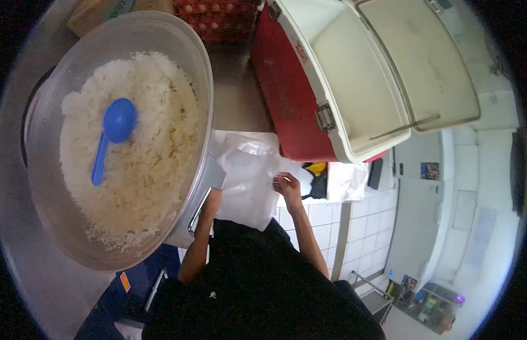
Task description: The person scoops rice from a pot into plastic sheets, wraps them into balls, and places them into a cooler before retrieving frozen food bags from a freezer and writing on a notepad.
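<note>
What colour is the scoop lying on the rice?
The scoop is blue; the head view shows it.

Steel counter (235,96) w/ rice bowl (65,226), red cooler (286,96), plastic bags (246,175), egg tray (218,17).

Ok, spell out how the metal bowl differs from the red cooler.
The metal bowl is round and grey; the red cooler is boxy with a white lining. The bowl is heaped with white rice and holds a blue scoop; the cooler shows only white inner walls, its lid swung open. Both sit on the steel counter.
</note>
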### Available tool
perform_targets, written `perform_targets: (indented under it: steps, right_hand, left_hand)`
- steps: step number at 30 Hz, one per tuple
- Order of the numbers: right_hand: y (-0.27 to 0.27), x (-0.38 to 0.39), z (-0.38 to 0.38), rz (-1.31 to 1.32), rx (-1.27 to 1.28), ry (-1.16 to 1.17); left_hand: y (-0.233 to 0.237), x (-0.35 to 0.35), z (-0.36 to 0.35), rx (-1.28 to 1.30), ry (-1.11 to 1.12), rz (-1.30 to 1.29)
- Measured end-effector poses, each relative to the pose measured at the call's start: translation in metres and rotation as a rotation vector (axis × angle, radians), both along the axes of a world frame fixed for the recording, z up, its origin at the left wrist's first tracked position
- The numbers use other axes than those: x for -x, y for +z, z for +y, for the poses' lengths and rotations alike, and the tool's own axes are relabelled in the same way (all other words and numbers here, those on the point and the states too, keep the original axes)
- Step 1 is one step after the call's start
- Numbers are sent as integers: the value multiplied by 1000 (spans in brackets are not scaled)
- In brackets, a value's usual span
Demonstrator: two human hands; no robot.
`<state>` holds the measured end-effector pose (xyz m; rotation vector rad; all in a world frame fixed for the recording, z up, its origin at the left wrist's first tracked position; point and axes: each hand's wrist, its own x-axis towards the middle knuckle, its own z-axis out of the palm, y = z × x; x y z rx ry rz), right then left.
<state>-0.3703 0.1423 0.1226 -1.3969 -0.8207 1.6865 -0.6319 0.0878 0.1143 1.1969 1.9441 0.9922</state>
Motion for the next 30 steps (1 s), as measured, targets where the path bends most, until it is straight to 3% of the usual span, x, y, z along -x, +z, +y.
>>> perform_targets:
  steps: [2,3,4,5,8,10,12,14,18,22,23,24,25,26,27,29,30]
  right_hand:
    - [5,4,-3,-68,-136,-65]
    - [6,6,-8,-82,-129,-65]
    - [15,10,-11,-293,-208,-39]
    - [25,17,-13,-498,-289,-13]
    - [53,57,-24,-991,-538,44]
    - [52,65,-30,-1107,-670,222]
    - [31,62,-37,-1279,-802,507]
    - [12,53,-39,-1310,-759,588]
    - [-1,27,-31,-1220,-676,741]
    - [-12,-3,-34,-1143,-896,610]
    - [-4,-10,-31,-1109,-925,580]
    - [-4,-18,-29,-1073,-978,545]
    - [-7,-20,-27,-1064,-1003,553]
    - [-14,-18,-24,-909,-948,573]
    - [-6,-18,-15,-941,-1009,719]
    - [-17,-14,-4,-1008,-1090,789]
    - [-22,-10,-7,-1062,-1126,893]
  left_hand:
    - [4,2,6,189,82,-45]
    - [-8,2,0,99,62,94]
    - [-20,2,-6,13,54,243]
    - [40,0,-1,274,14,97]
    - [75,-12,1,512,33,72]
    - [31,-22,-11,-116,-1,241]
    - [21,-32,-9,-114,-148,153]
    - [33,-49,-1,-87,-435,385]
    - [16,-60,3,31,-519,497]
    - [33,-67,-11,6,-466,526]
    - [52,-70,-16,-27,-445,447]
    - [91,-77,-12,-187,-425,267]
    - [143,-89,-12,-184,-330,113]
    - [188,-98,-14,-281,-232,21]
    - [238,-97,-15,-325,-193,169]
    - [306,-77,-11,-564,-47,470]
    - [315,-46,-5,-658,21,476]
